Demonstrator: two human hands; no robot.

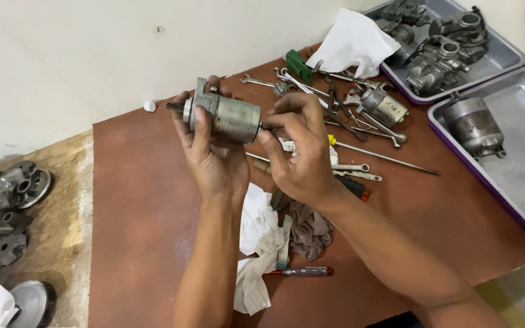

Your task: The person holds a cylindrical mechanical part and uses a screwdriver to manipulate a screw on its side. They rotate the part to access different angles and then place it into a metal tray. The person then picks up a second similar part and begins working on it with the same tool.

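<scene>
My left hand (211,155) grips a grey cylindrical starter motor (229,118) from below, holding it level above a reddish-brown table (135,212); its toothed shaft points left. My right hand (302,155) pinches something small at the motor's right end cap with thumb and fingertips; what it pinches is hidden by the fingers.
Wrenches (287,82), a screwdriver (302,271), rags (308,231) and white paper (256,243) lie on the table. A second small motor (385,106) sits among the tools. Two grey trays (521,158) at right hold engine parts. Clutch parts (16,194) lie on the floor at left.
</scene>
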